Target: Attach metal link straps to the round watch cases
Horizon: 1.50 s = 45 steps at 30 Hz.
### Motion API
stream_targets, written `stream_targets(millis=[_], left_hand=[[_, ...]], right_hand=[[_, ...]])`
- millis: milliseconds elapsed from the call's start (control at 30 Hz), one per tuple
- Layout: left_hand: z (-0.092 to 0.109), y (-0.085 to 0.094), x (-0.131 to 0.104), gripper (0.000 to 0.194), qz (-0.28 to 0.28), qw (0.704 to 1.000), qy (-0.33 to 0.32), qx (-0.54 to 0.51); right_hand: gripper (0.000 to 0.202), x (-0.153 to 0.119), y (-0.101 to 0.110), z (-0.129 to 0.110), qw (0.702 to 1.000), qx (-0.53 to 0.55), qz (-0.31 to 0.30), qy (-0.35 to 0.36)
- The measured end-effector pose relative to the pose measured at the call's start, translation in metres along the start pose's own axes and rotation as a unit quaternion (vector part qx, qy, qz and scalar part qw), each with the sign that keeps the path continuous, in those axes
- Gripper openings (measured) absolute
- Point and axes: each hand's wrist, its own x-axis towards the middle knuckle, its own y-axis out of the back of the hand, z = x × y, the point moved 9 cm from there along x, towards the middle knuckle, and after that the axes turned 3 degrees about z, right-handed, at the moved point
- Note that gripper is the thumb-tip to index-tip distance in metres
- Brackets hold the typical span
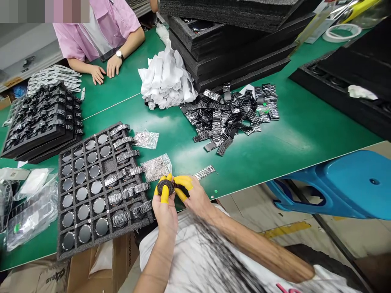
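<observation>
My left hand (165, 209), in yellow finger cots, holds a round dark watch case (165, 187) between thumb and fingers. Close against its right side, my right hand (198, 197), also in yellow finger cots, is closed in a pinch. A dark part shows between those fingers, too small to name. Just beyond the hands lie a metal watch band (205, 172) and a clear bag of small metal pins (157, 167). To the left, a black foam tray (104, 240) holds rows of watch heads, several with metal bands attached.
A pile of dark metal bands (221, 116) and white-wrapped pieces (168, 79) lie across the green table (293, 134). Stacked foam trays (241, 49) stand behind. A co-worker's hands (105, 71) rest at the far side. A blue stool (345, 183) is at right.
</observation>
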Motion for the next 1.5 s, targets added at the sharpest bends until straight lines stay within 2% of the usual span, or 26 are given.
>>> stream_targets(millis=[133,233,467,567,667,800,900,967,1067,1167,1333,1400,1500], left_hand=[[0.008,0.004,-0.002,0.044,0.004,1.000,-0.022,0.012],[0.017,0.010,-0.007,0.047,-0.002,0.998,-0.054,0.043],[0.059,0.029,-0.026,0.042,-0.050,0.979,-0.145,0.133],[0.067,0.031,-0.018,0.042,-0.090,0.964,-0.137,0.209],[0.065,0.031,-0.005,0.044,-0.125,0.952,-0.108,0.259],[0.063,0.020,0.006,0.041,-0.161,0.921,-0.114,0.336],[0.071,0.003,0.006,0.039,-0.186,0.867,-0.181,0.425],[0.077,-0.011,0.004,0.042,-0.208,0.832,-0.238,0.456],[0.082,-0.027,0.006,0.046,-0.239,0.797,-0.296,0.468],[0.082,-0.036,0.014,0.045,-0.250,0.791,-0.293,0.475],[0.084,-0.035,0.028,0.041,-0.223,0.827,-0.224,0.464],[0.086,-0.037,0.027,0.041,-0.221,0.817,-0.240,0.475],[0.082,-0.045,0.021,0.046,-0.244,0.770,-0.294,0.511]], right_hand=[[0.039,-0.002,0.001,0.006,1.000,0.013,0.007,-0.023],[0.044,-0.001,-0.001,0.006,1.000,0.010,-0.011,-0.017],[0.038,0.005,-0.007,0.004,0.998,0.004,-0.065,-0.003],[0.035,0.011,-0.007,0.002,0.995,0.025,-0.094,0.006],[0.029,0.017,-0.007,0.003,0.988,0.068,-0.142,0.003],[0.020,0.021,-0.008,0.019,0.962,0.184,-0.178,-0.092],[0.024,0.017,-0.013,0.030,0.917,0.323,-0.161,-0.172],[0.029,0.012,-0.017,0.034,0.891,0.383,-0.142,-0.199],[0.038,0.008,-0.020,0.037,0.875,0.414,-0.122,-0.221],[0.044,0.010,-0.017,0.039,0.868,0.429,-0.102,-0.227],[0.039,0.017,0.000,0.048,0.862,0.451,-0.039,-0.228],[0.041,0.014,0.002,0.053,0.852,0.455,-0.027,-0.259],[0.044,0.004,-0.006,0.056,0.819,0.476,-0.047,-0.317]])
